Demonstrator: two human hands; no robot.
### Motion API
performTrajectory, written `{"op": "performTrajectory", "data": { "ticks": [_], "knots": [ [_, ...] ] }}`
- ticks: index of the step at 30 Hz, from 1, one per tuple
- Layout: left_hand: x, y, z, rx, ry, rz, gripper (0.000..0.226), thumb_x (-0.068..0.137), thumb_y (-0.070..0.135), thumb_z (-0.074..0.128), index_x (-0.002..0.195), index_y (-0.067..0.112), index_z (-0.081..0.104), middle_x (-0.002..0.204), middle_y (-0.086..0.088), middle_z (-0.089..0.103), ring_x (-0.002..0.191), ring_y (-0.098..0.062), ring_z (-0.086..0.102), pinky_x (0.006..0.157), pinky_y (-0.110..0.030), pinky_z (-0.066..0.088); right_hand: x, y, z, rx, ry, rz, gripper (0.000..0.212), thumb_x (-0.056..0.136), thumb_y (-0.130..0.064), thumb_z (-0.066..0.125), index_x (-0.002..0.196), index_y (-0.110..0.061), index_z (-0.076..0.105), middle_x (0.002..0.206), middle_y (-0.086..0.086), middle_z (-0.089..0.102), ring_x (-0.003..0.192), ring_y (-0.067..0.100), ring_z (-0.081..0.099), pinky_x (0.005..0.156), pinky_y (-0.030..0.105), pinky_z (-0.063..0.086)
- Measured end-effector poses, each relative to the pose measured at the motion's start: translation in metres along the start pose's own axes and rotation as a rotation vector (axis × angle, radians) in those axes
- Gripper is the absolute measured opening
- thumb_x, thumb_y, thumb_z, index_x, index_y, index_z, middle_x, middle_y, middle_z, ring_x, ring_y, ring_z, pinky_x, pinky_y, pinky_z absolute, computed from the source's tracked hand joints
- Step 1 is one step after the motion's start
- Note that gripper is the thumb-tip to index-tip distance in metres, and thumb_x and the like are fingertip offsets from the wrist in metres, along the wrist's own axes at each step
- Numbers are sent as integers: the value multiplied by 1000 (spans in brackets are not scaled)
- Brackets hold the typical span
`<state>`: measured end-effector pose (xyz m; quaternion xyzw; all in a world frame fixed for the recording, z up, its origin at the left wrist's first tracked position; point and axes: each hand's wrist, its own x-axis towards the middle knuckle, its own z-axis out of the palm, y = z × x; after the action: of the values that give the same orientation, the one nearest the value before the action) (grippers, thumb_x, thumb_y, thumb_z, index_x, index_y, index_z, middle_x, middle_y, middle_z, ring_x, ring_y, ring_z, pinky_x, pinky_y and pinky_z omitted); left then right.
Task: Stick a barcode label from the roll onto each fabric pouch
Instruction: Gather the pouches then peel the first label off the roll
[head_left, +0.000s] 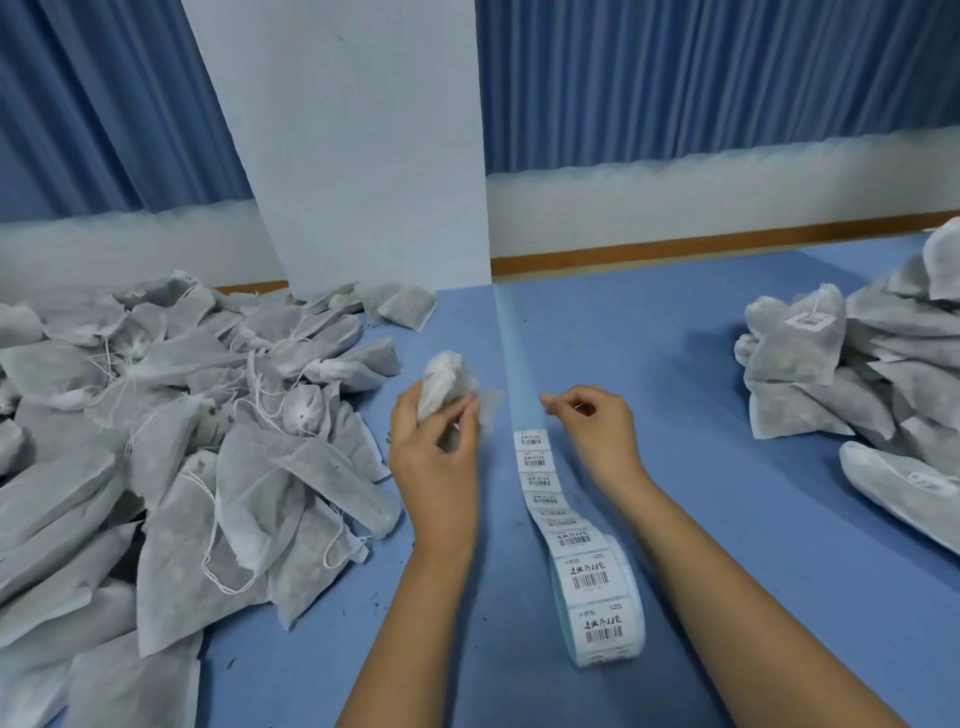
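Observation:
My left hand (436, 457) grips a white fabric pouch (445, 382), lifted just above the blue table and blurred by motion. The barcode label roll (597, 613) stands near the front, right of my left forearm. Its strip of labels (537, 470) runs away from me, and beyond the last label the bare backing strip (514, 353) stretches toward the wall. My right hand (592, 426) hovers beside that bare strip, thumb and forefinger pinched together at the tips. I cannot make out a label between them.
A large heap of unlabelled drawstring pouches (171, 431) covers the table's left side. A stack of labelled pouches (852, 364) sits at the right edge. A white pillar (363, 156) and blue curtains stand behind the blue table (675, 364).

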<state>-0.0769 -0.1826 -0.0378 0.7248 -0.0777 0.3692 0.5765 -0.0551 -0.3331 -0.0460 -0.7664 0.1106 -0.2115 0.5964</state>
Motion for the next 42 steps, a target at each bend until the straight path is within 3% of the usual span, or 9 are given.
{"op": "performTrajectory", "data": {
  "ticks": [5,9,14,18,24,29,32,35,42],
  "knots": [
    [-17,9,-13,33,-75,197,17,82,4,74,99,5,76,114,3,60,106,-10,56,91,-20,46,-43,-47,-25,213,-363,98,41,90,-37,61,57,-14,71,59,4,67,47,9,49,49,16,40],
    [-24,10,-12,53,-140,324,20,82,7,74,101,3,75,116,19,53,108,-1,50,90,-10,39,-61,-50,-27,256,-344,125,28,89,-25,65,69,-6,71,62,1,66,51,10,49,49,18,38],
    [-26,1,-10,84,-203,399,27,85,11,72,111,6,71,119,11,57,110,-8,52,88,-30,48,-58,-48,-25,262,-317,178,31,89,-25,64,71,-1,71,60,5,64,47,9,47,47,18,36],
    [-26,-3,-9,110,-246,403,26,84,14,72,109,5,72,120,2,61,111,-10,52,89,-30,48,-55,-38,-24,287,-315,222,27,90,-10,60,65,-4,66,59,4,62,49,10,45,48,19,36],
    [-17,4,-16,-23,-299,16,21,82,12,76,103,17,74,115,3,56,110,-3,52,93,-6,35,-48,-25,-34,183,-195,191,29,89,-6,57,61,-6,63,58,3,59,53,13,45,52,19,37],
    [-8,6,-26,-273,-240,-349,33,93,0,58,100,29,73,114,7,60,105,6,56,92,-13,45,-48,-28,-46,88,-54,-86,28,87,-5,60,61,-14,59,61,0,56,57,11,42,59,24,35],
    [-7,8,-25,-279,-326,-356,42,89,-7,60,99,33,70,120,5,61,102,17,53,87,-3,40,-58,-40,-36,274,-234,-220,22,86,-2,64,68,-15,60,61,-14,55,60,4,47,62,13,38],
    [-9,12,-21,-290,-399,-324,47,85,-11,61,98,33,70,118,-1,63,99,13,58,81,-3,42,-65,-41,-23,258,-351,-280,15,83,1,66,74,-10,64,71,-1,56,68,19,44,68,23,37],
    [-13,10,-18,-342,-509,-270,51,82,-14,65,107,31,69,111,-1,60,96,5,59,76,-8,46,-63,-31,-20,99,-349,-249,5,83,-3,69,79,-2,66,62,-16,49,58,6,34,59,18,31]
  ]
}}
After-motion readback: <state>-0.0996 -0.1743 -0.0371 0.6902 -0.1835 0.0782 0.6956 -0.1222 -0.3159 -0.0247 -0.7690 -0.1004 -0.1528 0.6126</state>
